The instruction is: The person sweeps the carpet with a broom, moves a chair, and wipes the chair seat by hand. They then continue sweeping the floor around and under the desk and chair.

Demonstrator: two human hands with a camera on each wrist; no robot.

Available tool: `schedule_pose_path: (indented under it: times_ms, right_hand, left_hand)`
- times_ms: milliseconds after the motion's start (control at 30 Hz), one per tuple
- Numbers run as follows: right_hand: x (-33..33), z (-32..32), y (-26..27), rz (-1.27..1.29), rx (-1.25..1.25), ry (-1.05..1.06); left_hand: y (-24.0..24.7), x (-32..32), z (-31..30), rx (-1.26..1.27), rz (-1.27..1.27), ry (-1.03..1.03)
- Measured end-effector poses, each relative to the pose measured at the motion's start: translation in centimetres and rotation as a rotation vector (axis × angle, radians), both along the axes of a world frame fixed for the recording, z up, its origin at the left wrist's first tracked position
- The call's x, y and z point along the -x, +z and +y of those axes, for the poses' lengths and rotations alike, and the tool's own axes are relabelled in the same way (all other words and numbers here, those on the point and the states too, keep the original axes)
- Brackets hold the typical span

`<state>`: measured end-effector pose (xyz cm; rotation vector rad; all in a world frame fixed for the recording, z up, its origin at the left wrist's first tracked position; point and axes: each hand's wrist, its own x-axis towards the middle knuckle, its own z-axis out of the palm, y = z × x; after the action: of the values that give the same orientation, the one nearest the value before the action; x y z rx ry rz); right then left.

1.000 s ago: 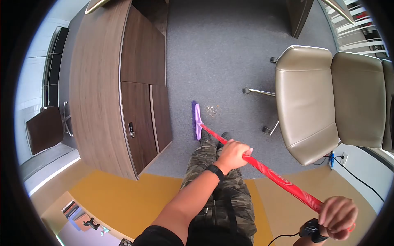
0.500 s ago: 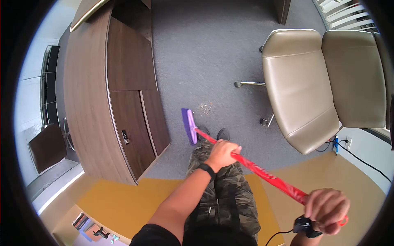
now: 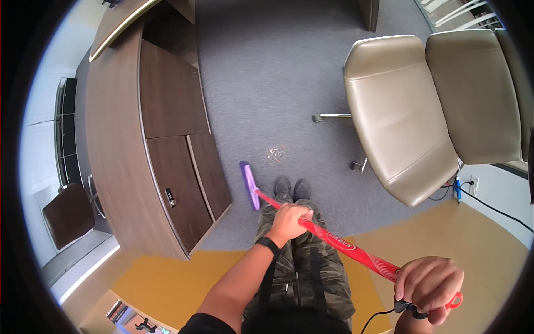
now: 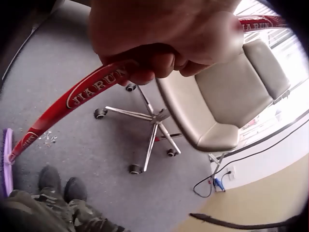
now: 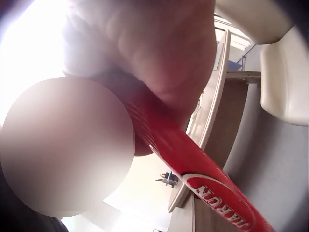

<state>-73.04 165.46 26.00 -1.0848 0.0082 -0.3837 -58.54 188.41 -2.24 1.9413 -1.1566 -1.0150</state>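
A long-handled broom slants across the head view, its red handle (image 3: 339,242) marked JIARUN. My left hand (image 3: 289,221) grips the handle partway down, in front of my legs. At the upper end, close to a red hanging loop (image 3: 456,300), my right hand (image 3: 431,284) holds it with curled fingers. The purple broom head (image 3: 250,185) is at floor level, left of my shoes, bristles facing the cabinet. A small scatter of crumb-like debris (image 3: 275,153) lies on the grey carpet, beyond and to the right of the broom head. In the left wrist view, fingers (image 4: 164,63) wrap the handle.
A brown wooden cabinet (image 3: 172,106) with a lock runs along the left. To the right stands a beige office chair (image 3: 389,111) on a wheeled base. Cables and a blue object (image 3: 458,189) are by the right wall. My dark shoes (image 3: 282,186) stand on the carpet.
The broom head has drawn back toward me and slightly left, away from the debris. Both hands have shifted left in the view, still gripping the handle. The debris stays put on the carpet.
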Motion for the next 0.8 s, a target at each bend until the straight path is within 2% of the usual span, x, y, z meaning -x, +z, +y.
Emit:
schedule_pose_path:
  times_ms: [67,200,267,400,467,533,600,667,733,800]
  right_hand:
    - [0.4,-0.9,0.2,-0.051,0.118,0.076]
    - [2.6,-2.4,3.6,-0.011,0.137,-0.038]
    - [2.9,-3.2,4.7,-0.043,0.169,0.000]
    - [3.6,-2.4,4.4,-0.087,0.072,-0.145]
    - [3.9,-1.7,3.5,-0.098,0.020,-0.213]
    - [2.5,1.8,0.6,0.047,-0.013,-0.393]
    - [2.3,2.9,-1.8,0.149,0.085,-0.291]
    - [3.8,3.0,-2.3,0.123,0.118,-0.260]
    - [5.3,3.4,-0.6,0.308,0.104,-0.431]
    - [7.8,3.4,0.5,0.335,0.122,-0.500]
  left_hand:
    - [-0.5,0.9,-2.5,0.048,-0.004,-0.003]
    - [1.7,2.0,-6.6,0.160,0.024,0.032]
    - [3.9,2.1,-6.9,0.153,-0.004,0.023]
    - [6.6,0.1,-5.9,0.130,-0.022,-0.047]
    - [4.6,-2.4,-5.2,0.133,-0.071,-0.056]
    - [2.4,-5.7,-5.1,0.029,-0.122,-0.112]
    - [-1.4,-7.7,-5.1,-0.022,-0.204,-0.167]
    - [-2.6,-7.0,-6.6,-0.019,-0.181,-0.192]
    - [-2.8,-4.3,-8.5,0.019,-0.112,-0.305]
    - [-2.2,-2.0,-9.2,0.016,-0.096,-0.321]
